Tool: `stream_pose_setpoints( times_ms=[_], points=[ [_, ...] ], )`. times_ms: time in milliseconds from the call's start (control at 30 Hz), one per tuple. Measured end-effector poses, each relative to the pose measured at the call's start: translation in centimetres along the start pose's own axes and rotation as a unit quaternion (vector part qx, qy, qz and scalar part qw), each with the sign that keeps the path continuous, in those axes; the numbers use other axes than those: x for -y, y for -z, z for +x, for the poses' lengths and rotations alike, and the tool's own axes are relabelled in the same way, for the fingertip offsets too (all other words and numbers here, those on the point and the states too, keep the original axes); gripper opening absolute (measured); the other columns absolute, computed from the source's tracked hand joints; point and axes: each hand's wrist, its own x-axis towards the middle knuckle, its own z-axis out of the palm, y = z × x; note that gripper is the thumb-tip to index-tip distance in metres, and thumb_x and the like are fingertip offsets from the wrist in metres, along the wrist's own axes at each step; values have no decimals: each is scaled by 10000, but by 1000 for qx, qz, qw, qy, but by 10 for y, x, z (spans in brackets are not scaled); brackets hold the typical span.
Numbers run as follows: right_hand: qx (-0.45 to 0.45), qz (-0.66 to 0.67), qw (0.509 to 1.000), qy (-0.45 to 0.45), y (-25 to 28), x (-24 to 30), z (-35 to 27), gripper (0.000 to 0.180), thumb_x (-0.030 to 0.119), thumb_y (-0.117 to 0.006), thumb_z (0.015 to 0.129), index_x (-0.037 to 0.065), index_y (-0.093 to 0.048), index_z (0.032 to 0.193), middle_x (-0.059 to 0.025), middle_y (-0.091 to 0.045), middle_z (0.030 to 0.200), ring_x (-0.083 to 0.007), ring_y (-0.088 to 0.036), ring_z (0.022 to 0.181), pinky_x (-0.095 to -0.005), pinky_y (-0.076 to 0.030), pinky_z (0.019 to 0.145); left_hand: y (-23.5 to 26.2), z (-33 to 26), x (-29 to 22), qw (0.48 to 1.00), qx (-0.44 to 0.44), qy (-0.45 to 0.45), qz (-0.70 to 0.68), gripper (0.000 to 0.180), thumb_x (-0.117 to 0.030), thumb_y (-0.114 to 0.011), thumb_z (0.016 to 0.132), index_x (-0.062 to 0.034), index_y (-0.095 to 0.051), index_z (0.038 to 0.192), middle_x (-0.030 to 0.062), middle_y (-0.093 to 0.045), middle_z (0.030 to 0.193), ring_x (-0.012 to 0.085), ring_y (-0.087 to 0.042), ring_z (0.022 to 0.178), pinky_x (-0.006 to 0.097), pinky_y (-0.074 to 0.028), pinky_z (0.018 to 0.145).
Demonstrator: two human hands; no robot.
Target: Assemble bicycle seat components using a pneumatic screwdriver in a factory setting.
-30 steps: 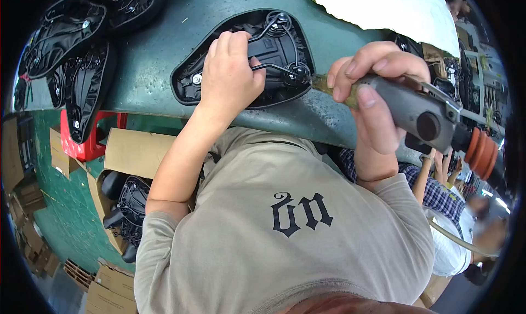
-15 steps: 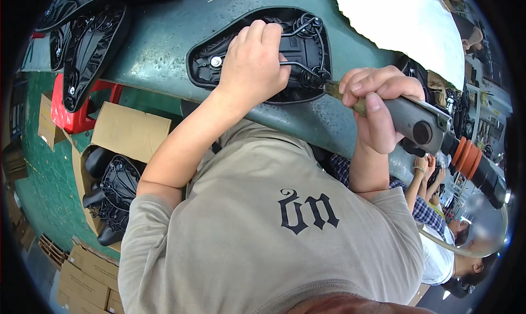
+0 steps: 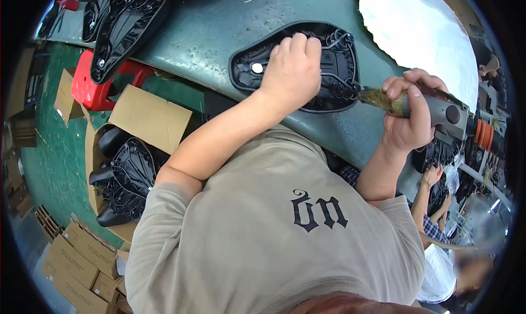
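Note:
A black bicycle saddle lies upside down on the green worktable, its metal rails and folded black cover edge showing. My left hand is closed over the saddle's middle, gripping the rails, with part of them hidden under the fingers. A round bright bolt head shows at the saddle's narrow left end. In my right hand is a grey power tool with a tape-wrapped nose and a hose at its back. Its pointed tip is at the wide end of the saddle, beside the near rail end; contact cannot be made out.
More black saddles hang over the worktable's left edge, above a red stool. An open carton of saddles stands on the floor near stacked boxes. White sheeting lies far right; another person's hands work at right.
The whole view has shifted, so the table, saddle and both hands appear farther right. My left hand still grips the saddle, and the tool tip stays near the same rail end.

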Motion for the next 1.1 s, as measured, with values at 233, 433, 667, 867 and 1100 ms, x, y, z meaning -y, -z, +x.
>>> stream_pose_setpoints(
  times_ms=[233, 433, 667, 867, 1100],
  points=[
    [174, -77, 981, 37, -27, 12, -23, 334, -88, -640, 868, 33, -501, 1147, -194, -595, 1029, -233, -618, 710, -417, -554, 670, -2, -1, -6, 999, -15, 18, 32, 130, -45, -601, 783, -52, -531, 892, 137, -539, 876, 322, -598, 798, 434, -518, 652],
    [72, 151, 986, -25, 67, 37, 11, 320, 65, -477, 929, 30, -623, 1211, -192, -582, 1090, -244, -572, 824, -467, -441, 810, 24, -15, 5, 999, -22, 13, -47, 336, -51, -704, 627, -42, -549, 925, 137, -546, 918, 330, -583, 844, 434, -494, 726],
    [103, -36, 993, 40, 55, -5, 11, 300, -2, -517, 898, 12, -598, 1187, -173, -557, 1005, -235, -552, 769, -444, -466, 741, 109, -68, 58, 977, -181, 98, -52, 366, 29, -678, 688, -17, -623, 1047, 155, -565, 878, 350, -588, 780, 429, -507, 690],
    [177, 12, 983, -55, 48, -77, 4, 298, -65, -559, 926, -29, -550, 1221, -197, -625, 1047, -216, -602, 771, -403, -509, 765, 193, -164, 82, 863, -360, 354, 2, 385, 68, -734, 746, -21, -640, 1109, -35, -463, 795, 65, -442, 694, 234, -428, 627],
    [178, -15, 983, -32, 52, -77, 7, 329, -32, -546, 942, -10, -533, 1269, -217, -630, 1118, -216, -604, 778, -421, -512, 754, 313, -338, 130, 522, -680, 501, 115, 362, 59, -702, 727, 32, -637, 1082, -16, -567, 836, 104, -537, 738, 259, -464, 670]
  ],
)
